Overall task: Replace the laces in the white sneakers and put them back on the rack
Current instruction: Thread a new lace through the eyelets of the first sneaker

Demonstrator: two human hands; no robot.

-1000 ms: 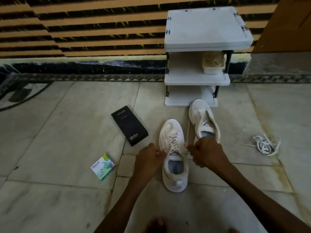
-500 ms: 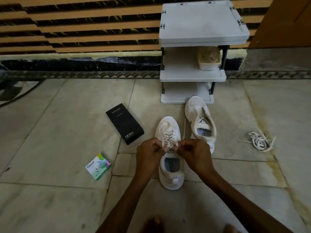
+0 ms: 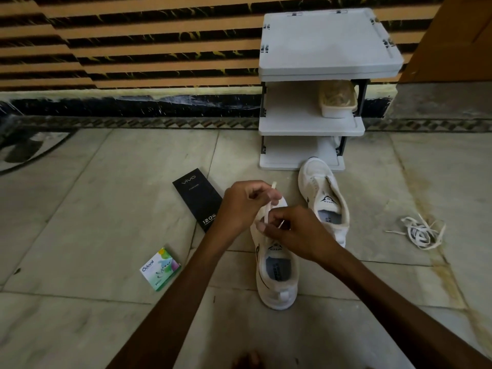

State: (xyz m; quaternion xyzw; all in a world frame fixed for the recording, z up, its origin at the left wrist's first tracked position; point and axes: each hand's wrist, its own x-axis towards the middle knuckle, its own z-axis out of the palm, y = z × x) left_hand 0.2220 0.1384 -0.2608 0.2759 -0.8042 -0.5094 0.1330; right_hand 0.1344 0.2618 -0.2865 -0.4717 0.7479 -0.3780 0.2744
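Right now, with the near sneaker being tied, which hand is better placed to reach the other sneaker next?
Right. The right hand is nearer the unlaced sneaker; the left hand sits across the near sneaker. Both hold the lace, so it must let go first.

The black box [image 3: 197, 199] reads "vivo" and "120W"; the small green box [image 3: 160, 269] reads "Odonil".

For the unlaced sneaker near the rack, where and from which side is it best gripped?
Probably the heel collar of the unlaced sneaker, taken from above on the near side: it stands upright, toe toward the rack, its mouth open upward and its heel nearest the person.
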